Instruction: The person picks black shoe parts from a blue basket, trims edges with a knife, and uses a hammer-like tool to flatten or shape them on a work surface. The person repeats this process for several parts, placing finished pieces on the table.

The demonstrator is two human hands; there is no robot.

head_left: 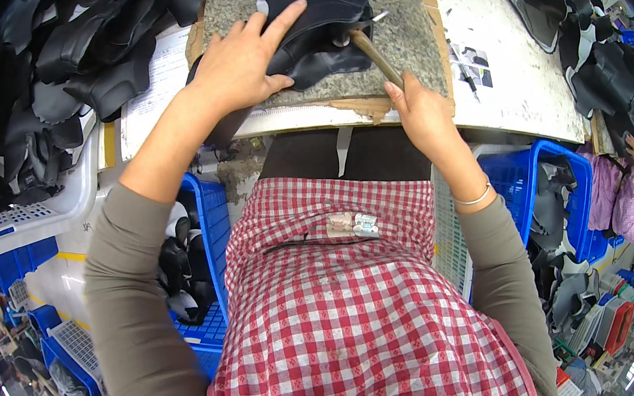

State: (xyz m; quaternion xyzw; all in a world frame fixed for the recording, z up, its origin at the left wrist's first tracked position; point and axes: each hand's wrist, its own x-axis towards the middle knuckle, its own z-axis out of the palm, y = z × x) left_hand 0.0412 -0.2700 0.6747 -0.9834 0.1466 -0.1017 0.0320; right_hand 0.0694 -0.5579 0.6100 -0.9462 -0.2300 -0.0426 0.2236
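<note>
- Head view: the left hand (237, 64) is spreading over a black leather-like piece (321, 6), its fingers fanning wide and resting from above rather than closing around anything.
- That piece is lying on a speckled stone slab (414, 32), extending ahead of and to the right of the left hand, with the index finger reaching onto its stitched surface.
- Black material (325, 68) is showing below the upper piece, nearer the person; the left thumb is pointing across its left part.
- The right hand (425, 112) is gripping a wooden-handled tool (376, 58), fingers wrapping narrowly around the near end of the handle, thumb lying along it.
- The tool is slanting forward and left from that grip, its far end meeting the right part of the black work; folds are partly hiding the tip, so its exact contact is staying unclear.
- The black work is therefore sitting ahead and to the left of the right-hand grip, well apart from the fingers.
- The slab is resting on a white bench (514, 91), where a pen (468, 78) is lying to the right.
- More black pieces (90, 56) are heaping at left, above a white basket (43, 224).
</note>
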